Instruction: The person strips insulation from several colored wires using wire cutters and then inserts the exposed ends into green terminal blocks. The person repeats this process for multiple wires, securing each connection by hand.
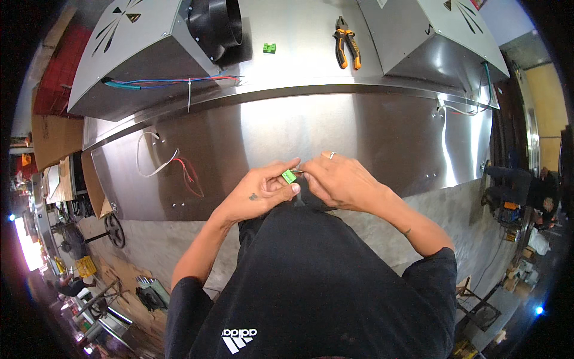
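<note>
In front of my body, my left hand (266,186) grips a small green terminal block (289,176) between thumb and fingers. My right hand (338,179) meets it from the other side, its fingers closed around a thin metal shaft (297,172) like a screwdriver's. The shaft reaches the block, but my palm hides any handle. A second green terminal block (269,48) lies on the steel surface beyond my hands. To its right rest pliers (347,43) with orange and black handles.
Grey metal housings stand left (137,54) and right (436,48); the left one has a black round duct (218,27). Blue and red wires (173,81) hang along its edge. Loose white cable (140,158) and red wires (190,176) cross the steel panel (221,128).
</note>
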A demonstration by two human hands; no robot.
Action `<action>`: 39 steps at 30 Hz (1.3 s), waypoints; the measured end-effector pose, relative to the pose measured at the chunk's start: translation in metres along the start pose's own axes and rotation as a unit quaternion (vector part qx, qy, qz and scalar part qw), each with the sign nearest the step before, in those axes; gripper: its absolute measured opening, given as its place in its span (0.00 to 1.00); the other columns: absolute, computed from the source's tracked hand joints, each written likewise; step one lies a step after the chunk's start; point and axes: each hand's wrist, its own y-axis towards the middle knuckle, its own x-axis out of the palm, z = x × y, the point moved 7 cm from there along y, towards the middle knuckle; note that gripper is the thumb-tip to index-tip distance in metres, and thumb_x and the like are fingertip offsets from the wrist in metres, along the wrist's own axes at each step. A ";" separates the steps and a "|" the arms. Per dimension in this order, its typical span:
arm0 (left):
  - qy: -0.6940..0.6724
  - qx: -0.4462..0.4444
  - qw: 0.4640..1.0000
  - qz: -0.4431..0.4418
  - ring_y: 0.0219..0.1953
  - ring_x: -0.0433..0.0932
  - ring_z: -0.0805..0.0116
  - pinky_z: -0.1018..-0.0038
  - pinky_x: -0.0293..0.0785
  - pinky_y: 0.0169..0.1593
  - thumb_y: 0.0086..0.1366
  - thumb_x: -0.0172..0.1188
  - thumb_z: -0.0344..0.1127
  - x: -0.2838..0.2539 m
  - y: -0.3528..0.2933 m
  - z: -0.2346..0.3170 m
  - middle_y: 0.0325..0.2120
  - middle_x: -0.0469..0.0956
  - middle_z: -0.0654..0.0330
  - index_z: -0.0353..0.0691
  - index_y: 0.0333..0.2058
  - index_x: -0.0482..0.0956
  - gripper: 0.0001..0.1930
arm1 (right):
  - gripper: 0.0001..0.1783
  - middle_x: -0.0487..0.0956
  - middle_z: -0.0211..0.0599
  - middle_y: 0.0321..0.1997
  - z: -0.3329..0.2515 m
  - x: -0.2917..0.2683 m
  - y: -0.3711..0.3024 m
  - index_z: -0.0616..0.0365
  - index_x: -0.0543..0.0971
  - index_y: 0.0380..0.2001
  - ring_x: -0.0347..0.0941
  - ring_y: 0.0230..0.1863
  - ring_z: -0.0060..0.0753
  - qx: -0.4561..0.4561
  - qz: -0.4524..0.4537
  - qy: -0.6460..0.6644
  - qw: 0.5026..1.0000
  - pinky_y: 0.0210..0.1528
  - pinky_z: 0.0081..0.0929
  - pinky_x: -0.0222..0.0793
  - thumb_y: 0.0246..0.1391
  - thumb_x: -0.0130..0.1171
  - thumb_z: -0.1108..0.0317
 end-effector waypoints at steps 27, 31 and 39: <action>0.148 0.196 0.962 0.124 0.56 0.85 0.61 0.64 0.85 0.58 0.74 0.65 0.30 -0.003 -0.015 0.003 0.58 0.84 0.50 0.47 0.65 0.82 0.22 | 0.15 0.81 0.43 0.26 0.001 -0.002 -0.001 0.62 0.84 0.49 0.75 0.25 0.37 0.078 -0.014 0.167 0.983 0.32 0.39 0.69 0.76 0.54 0.63; 0.098 0.161 0.973 0.134 0.54 0.86 0.61 0.65 0.86 0.59 0.74 0.64 0.26 -0.002 -0.017 -0.001 0.57 0.84 0.50 0.37 0.60 0.80 0.18 | 0.19 0.75 0.37 0.19 0.005 -0.002 -0.003 0.59 0.85 0.48 0.67 0.19 0.25 0.148 -0.063 0.262 0.952 0.26 0.32 0.58 0.80 0.50 0.58; 0.098 0.163 0.975 0.113 0.52 0.87 0.64 0.66 0.87 0.57 0.74 0.64 0.25 -0.003 -0.019 -0.006 0.53 0.86 0.48 0.33 0.56 0.78 0.14 | 0.16 0.79 0.41 0.25 0.006 0.002 -0.003 0.58 0.83 0.48 0.72 0.23 0.38 0.091 -0.016 0.237 0.967 0.31 0.40 0.68 0.78 0.52 0.59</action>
